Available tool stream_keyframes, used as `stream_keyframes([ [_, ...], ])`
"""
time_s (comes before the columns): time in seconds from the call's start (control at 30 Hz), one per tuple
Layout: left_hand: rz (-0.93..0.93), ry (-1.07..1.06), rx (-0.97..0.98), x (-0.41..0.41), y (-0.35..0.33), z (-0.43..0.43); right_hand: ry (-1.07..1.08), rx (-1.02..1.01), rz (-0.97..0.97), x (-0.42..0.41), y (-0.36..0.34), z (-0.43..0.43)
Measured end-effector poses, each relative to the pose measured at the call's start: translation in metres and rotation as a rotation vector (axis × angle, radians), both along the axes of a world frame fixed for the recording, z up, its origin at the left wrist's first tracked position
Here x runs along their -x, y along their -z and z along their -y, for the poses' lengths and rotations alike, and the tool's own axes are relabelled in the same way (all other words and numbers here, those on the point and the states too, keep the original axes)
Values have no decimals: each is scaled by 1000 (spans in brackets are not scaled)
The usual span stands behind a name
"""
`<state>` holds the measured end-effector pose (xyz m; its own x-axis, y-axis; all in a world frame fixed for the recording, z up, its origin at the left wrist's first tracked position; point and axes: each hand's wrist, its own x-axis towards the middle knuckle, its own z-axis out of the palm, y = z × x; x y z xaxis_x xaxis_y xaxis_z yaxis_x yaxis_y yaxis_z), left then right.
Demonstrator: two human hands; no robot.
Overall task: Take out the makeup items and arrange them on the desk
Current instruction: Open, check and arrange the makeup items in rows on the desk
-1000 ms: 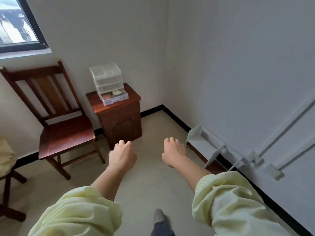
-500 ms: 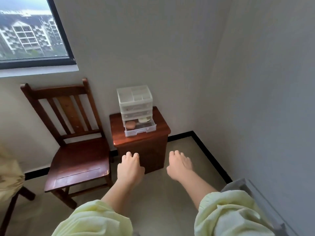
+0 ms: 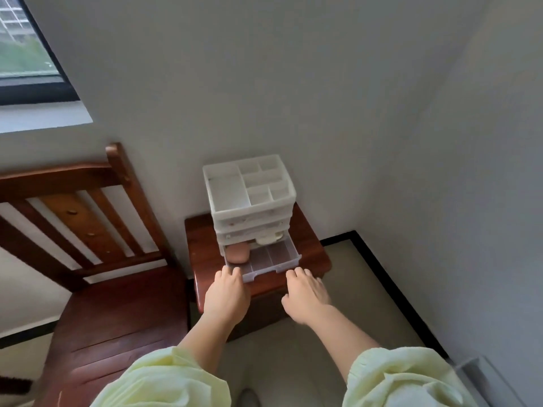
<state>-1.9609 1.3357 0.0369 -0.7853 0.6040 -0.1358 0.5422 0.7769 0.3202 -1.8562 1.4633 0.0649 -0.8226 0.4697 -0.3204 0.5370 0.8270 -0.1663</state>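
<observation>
A white plastic drawer organizer (image 3: 249,198) stands on a small dark wooden cabinet (image 3: 202,254) in the room corner. Its bottom clear drawer (image 3: 273,261) is pulled out. A pink rounded makeup item (image 3: 238,252) lies in the drawer's left part, and a cream-coloured item (image 3: 269,238) shows at the back under the drawer above. My left hand (image 3: 225,298) reaches to the drawer's front left corner, fingers loosely curled, holding nothing. My right hand (image 3: 305,295) hovers at the front right corner, fingers apart and empty.
A dark wooden chair (image 3: 97,289) stands directly left of the cabinet. White walls meet behind the organizer, with a black baseboard (image 3: 379,268) along the right wall. A window (image 3: 26,54) is at upper left. A white object (image 3: 482,374) sits low at right.
I have come closer to the cabinet. Both hands have moved forward from mid-air over the floor to the front corners of the open bottom drawer.
</observation>
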Motion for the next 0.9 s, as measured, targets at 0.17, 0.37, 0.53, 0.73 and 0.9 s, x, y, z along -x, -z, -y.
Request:
stream_keyframes([
  [0.17,93,25,35,52,42,-22,23,3,40,49,40,-37],
  [0.37,130,75,-16,95,89,-50,3,-2,42,108,96,-73],
  [0.53,92,209,-17,121,127,-70,-37,-25,9,145,139,-94],
  [0.73,-74,305,167,135,155,-78,-45,23,65,165,166,-107],
  [0.9,-100,302,170,142,159,-83,-76,92,97,178,173,-113],
])
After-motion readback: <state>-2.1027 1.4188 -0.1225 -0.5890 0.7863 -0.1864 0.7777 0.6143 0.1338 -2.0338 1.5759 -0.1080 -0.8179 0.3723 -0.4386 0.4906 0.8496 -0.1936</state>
